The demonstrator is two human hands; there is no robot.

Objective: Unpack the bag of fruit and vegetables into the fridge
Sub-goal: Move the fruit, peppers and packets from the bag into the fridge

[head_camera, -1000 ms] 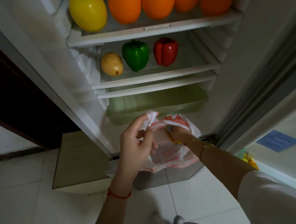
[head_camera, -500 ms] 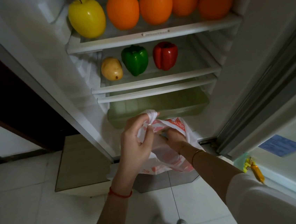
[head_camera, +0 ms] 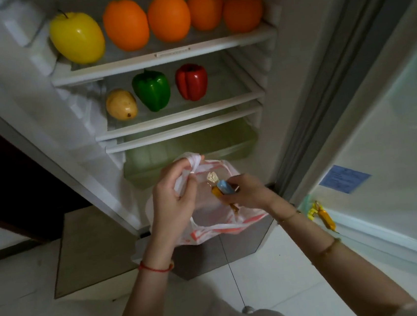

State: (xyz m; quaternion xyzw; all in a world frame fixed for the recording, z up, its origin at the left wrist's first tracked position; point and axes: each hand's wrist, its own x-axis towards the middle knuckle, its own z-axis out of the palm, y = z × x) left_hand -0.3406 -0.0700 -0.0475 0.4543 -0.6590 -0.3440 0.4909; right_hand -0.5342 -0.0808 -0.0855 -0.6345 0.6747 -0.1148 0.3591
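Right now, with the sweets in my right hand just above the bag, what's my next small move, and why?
Probably lift the right hand and its wrapped sweets clear of the bag, then toward the door shelf. The left hand holds the bag open, the sweets are already out, and a similar sweet lies on that shelf.

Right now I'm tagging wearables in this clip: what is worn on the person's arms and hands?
Both hands are bare, no gloves. The left hand has a thin red string bracelet at the wrist. The right hand has a thin gold-coloured bangle at the wrist and a light short sleeve higher up.
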